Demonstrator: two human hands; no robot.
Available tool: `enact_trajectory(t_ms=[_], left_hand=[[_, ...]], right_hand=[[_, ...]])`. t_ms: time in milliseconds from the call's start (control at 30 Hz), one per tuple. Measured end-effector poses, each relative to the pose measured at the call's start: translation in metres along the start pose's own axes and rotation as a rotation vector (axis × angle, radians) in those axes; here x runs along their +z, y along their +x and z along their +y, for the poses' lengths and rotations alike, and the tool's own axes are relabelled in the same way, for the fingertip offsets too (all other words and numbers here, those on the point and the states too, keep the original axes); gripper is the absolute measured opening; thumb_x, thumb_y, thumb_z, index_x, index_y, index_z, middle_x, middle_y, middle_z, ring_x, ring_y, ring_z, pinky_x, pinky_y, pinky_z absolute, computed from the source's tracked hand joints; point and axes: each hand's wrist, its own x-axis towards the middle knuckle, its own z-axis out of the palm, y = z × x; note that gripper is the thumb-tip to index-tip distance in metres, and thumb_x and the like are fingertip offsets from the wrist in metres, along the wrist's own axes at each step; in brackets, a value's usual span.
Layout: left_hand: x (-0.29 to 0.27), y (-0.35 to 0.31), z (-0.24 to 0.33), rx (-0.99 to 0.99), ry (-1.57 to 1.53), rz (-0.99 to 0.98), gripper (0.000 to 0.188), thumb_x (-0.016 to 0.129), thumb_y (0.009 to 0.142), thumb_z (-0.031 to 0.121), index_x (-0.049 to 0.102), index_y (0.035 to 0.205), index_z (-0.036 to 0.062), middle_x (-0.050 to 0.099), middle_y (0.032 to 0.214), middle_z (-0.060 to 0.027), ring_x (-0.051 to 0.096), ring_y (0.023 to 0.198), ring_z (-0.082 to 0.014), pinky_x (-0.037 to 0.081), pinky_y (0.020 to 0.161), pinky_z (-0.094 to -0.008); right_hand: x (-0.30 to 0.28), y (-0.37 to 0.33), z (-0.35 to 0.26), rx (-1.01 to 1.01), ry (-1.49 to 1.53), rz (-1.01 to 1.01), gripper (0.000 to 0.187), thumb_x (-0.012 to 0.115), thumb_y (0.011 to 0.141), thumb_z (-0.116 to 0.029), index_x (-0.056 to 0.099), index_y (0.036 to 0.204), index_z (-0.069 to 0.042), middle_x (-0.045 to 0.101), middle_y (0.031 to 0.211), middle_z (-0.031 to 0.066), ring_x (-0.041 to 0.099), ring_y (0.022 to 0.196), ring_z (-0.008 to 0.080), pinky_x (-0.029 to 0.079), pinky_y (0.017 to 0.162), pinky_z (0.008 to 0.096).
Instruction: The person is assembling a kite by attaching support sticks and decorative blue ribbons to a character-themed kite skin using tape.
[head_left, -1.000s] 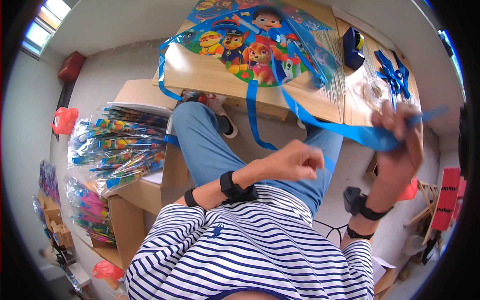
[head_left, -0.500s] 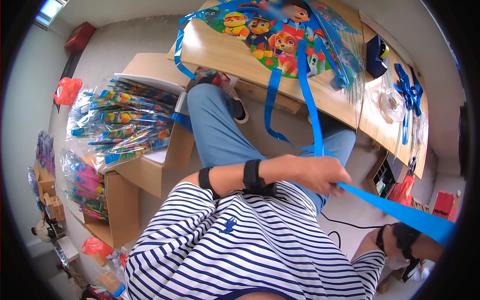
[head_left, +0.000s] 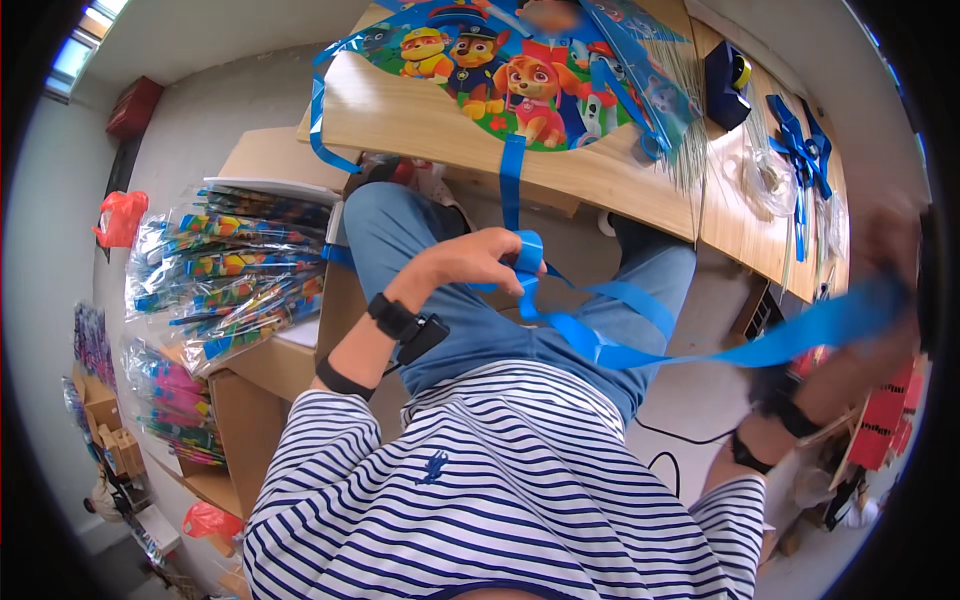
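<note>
A printed kite [head_left: 470,75] with colourful cartoon dogs lies on the wooden table, with blue ribbon tails hanging from its edge. My left hand [head_left: 490,258], just above my lap, has its thumb and fingers closed round a looped blue ribbon [head_left: 650,355]. From there the ribbon sags across my thighs and rises to the far right. It meets my right hand [head_left: 888,255] there, raised near the picture's rim. Motion smears that hand's fingers, but the ribbon hangs from it. Another ribbon tail [head_left: 510,185] drops from the table's front edge to the left hand.
Boxes [head_left: 250,415] at my left hold bagged, colourful folded goods [head_left: 250,265]. On the table's right stand a dark blue tape dispenser [head_left: 727,85], a bundle of thin rods [head_left: 675,115] and blue ribbons [head_left: 800,150]. A black cable [head_left: 680,435] runs over the floor at right.
My left hand has moved left and up, towards the table edge, with ribbon looped at its fingers. My right hand has risen at the far right. The once-taut ribbon between them now sags.
</note>
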Motion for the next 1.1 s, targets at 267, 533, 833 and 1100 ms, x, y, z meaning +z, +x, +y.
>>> enact_trajectory(t_ms=[267, 533, 833, 1100], left_hand=[[-0.014, -0.003, -0.026, -0.122, 0.035, 0.329, 0.029, 0.063, 0.074, -0.004, 0.066, 0.102, -0.0032, 0.069, 0.102, -0.0096, 0.065, 0.091, -0.0194, 0.052, 0.08, -0.0311], [-0.023, 0.018, 0.007, -0.102, -0.325, 0.517, 0.023, 0.067, 0.083, 0.0, 0.063, 0.105, -0.0027, 0.069, 0.099, -0.009, 0.067, 0.088, -0.0154, 0.053, 0.08, -0.0279], [-0.038, 0.074, 0.006, 0.084, -0.538, 0.801, 0.018, 0.071, 0.083, 0.003, 0.06, 0.097, 0.0005, 0.067, 0.084, -0.006, 0.065, 0.074, -0.0114, 0.052, 0.067, -0.0232], [-0.032, 0.09, 0.001, 0.216, 0.567, 1.02, 0.024, 0.068, 0.077, 0.003, 0.06, 0.1, 0.0005, 0.064, 0.094, -0.0125, 0.062, 0.086, -0.0279, 0.048, 0.081, -0.0401]], right_hand=[[0.206, -0.08, 0.044, 1.048, 0.96, -0.164, 0.01, 0.068, 0.088, -0.009, 0.066, 0.09, 0.001, 0.065, 0.071, 0.0045, 0.063, 0.063, 0.0116, 0.05, 0.064, 0.0236], [0.243, -0.125, 0.047, 1.262, 0.987, -0.227, 0.01, 0.068, 0.088, -0.01, 0.066, 0.088, 0.0, 0.063, 0.072, 0.0033, 0.06, 0.061, 0.0103, 0.045, 0.06, 0.0222], [0.263, -0.148, 0.03, 1.386, 0.999, -0.392, 0.012, 0.065, 0.09, -0.009, 0.066, 0.087, 0.002, 0.064, 0.072, 0.0047, 0.06, 0.062, 0.0107, 0.046, 0.06, 0.0249], [0.293, -0.152, 0.038, 1.664, 1.026, -0.3, 0.013, 0.065, 0.09, -0.01, 0.065, 0.08, -0.001, 0.063, 0.073, 0.0018, 0.058, 0.063, 0.0093, 0.045, 0.056, 0.0254]])
